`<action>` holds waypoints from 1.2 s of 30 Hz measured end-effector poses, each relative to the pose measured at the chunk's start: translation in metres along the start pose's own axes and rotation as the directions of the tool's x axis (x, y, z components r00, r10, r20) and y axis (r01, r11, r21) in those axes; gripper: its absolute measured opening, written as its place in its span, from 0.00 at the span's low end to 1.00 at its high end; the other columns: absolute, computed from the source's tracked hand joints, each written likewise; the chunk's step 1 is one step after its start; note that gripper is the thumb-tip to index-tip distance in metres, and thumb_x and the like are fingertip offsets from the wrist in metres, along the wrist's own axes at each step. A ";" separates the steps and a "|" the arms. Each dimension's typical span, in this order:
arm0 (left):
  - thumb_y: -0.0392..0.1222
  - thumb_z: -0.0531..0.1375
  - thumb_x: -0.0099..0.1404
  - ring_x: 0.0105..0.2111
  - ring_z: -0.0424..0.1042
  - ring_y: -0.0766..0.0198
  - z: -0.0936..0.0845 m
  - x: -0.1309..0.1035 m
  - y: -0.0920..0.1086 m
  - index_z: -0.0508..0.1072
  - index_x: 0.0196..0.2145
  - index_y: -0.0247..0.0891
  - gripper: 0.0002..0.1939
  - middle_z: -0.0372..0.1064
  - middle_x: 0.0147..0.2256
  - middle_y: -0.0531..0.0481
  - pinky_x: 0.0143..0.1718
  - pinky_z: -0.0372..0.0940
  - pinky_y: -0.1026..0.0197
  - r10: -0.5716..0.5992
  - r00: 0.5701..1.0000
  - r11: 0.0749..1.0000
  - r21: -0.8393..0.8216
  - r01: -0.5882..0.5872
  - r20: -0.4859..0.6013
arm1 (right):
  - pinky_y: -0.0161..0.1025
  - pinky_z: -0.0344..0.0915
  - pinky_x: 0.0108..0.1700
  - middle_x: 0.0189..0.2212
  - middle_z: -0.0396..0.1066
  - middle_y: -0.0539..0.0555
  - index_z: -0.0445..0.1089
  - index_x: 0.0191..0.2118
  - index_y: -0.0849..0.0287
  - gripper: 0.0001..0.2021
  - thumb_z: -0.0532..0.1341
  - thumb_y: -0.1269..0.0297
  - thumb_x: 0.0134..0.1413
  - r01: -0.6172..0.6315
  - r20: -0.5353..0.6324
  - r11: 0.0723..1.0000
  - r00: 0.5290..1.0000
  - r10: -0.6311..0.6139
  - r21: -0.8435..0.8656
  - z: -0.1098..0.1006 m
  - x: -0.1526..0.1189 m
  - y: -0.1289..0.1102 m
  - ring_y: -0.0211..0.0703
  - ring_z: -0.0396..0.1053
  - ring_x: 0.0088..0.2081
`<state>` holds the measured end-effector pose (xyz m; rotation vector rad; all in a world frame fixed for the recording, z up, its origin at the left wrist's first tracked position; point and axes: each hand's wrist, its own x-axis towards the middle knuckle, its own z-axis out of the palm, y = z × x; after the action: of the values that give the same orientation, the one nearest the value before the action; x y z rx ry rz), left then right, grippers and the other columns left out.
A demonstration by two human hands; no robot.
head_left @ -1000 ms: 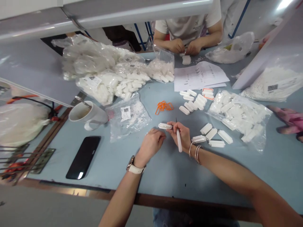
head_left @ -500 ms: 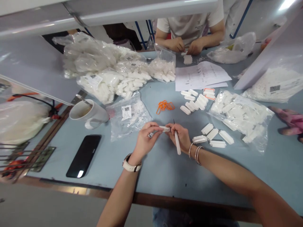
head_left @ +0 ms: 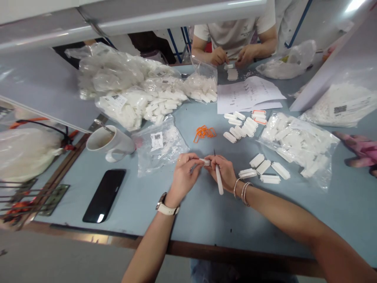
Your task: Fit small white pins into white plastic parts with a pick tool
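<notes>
A small white plastic piece [head_left: 205,161] is pinched in the fingertips of my left hand [head_left: 185,175], just above the blue-grey tabletop. My right hand [head_left: 223,171] is closed around a white-handled tool [head_left: 219,180] with a thin dark tip pointing away from me, and its fingertips also meet the right end of the white piece. Beyond my hands lies a small heap of orange frames [head_left: 204,133]. Several white pieces [head_left: 264,167] lie right of my right hand, and more [head_left: 242,126] lie farther back, two with orange edging.
Left of my hands are a phone [head_left: 104,195], a mug with a spoon [head_left: 110,142] and a flat bag [head_left: 161,143]. Full bags [head_left: 132,86] and papers [head_left: 250,94] lie behind. Another bag [head_left: 300,141] lies right. A person's hands [head_left: 232,57] work across the table.
My left hand has shifted slightly right and turned, and the white piece looks tilted differently between my fingers. My right hand still holds the tool. The person's hands across the table have moved slightly apart.
</notes>
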<state>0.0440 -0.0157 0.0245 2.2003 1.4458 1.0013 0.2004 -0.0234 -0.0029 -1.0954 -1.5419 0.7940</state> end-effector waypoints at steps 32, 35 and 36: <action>0.41 0.57 0.57 0.32 0.70 0.54 -0.011 0.000 -0.050 0.74 0.25 0.41 0.07 0.73 0.27 0.46 0.37 0.63 0.54 -0.237 0.971 0.943 0.243 0.226 0.017 | 0.38 0.69 0.41 0.35 0.77 0.51 0.56 0.20 0.53 0.13 0.59 0.67 0.51 -0.028 -0.009 0.999 1.000 0.028 0.043 -0.001 -0.001 -0.001 0.41 0.73 0.36; 0.40 0.57 0.57 0.32 0.69 0.53 -0.009 -0.001 -0.048 0.73 0.24 0.41 0.07 0.71 0.26 0.46 0.37 0.62 0.53 -0.229 0.973 0.939 0.270 0.211 0.034 | 0.38 0.68 0.41 0.35 0.77 0.51 0.56 0.20 0.53 0.13 0.59 0.68 0.50 -0.025 -0.005 0.999 1.000 0.026 0.035 -0.001 -0.002 -0.002 0.41 0.73 0.36; 0.40 0.57 0.57 0.32 0.68 0.53 -0.008 -0.001 -0.047 0.72 0.24 0.41 0.07 0.71 0.26 0.46 0.38 0.62 0.53 -0.227 0.973 0.939 0.273 0.207 0.043 | 0.38 0.68 0.41 0.35 0.77 0.50 0.56 0.21 0.53 0.13 0.59 0.68 0.50 -0.026 -0.003 0.999 1.000 0.026 0.035 -0.001 -0.001 -0.002 0.41 0.72 0.36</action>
<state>0.0067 0.0026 0.0018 2.1638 1.8335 0.6762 0.2010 -0.0255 -0.0015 -1.0925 -1.5078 0.8331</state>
